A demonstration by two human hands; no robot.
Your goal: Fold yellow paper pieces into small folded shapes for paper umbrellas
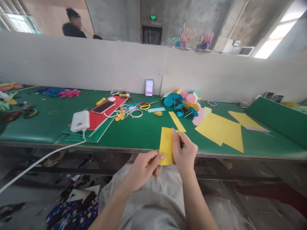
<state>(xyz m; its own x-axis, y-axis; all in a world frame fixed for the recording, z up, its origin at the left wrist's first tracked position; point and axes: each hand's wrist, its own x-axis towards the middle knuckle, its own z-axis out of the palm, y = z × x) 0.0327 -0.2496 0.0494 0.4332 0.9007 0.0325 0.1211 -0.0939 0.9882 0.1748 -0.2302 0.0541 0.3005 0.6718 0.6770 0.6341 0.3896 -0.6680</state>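
Note:
A small rectangular piece of yellow paper (166,145) is held upright between my hands, just in front of the table's near edge. My left hand (148,164) pinches its lower left corner, thumb on the face. At its right side, my right hand (184,148) grips the paper between thumb and fingers. Beyond the hands lies a narrow yellow strip (177,121). Larger yellow sheets (223,129) rest to the right. Red and yellow scissors (144,105) lie farther back, beside a pale blue strip (156,109).
A white power bank (80,121) with a cable and a phone (104,107) sit on a red board (96,119) at left. Paper flowers (179,102) are piled at the back. Another phone (149,87) leans on the partition; a person (73,25) is beyond it.

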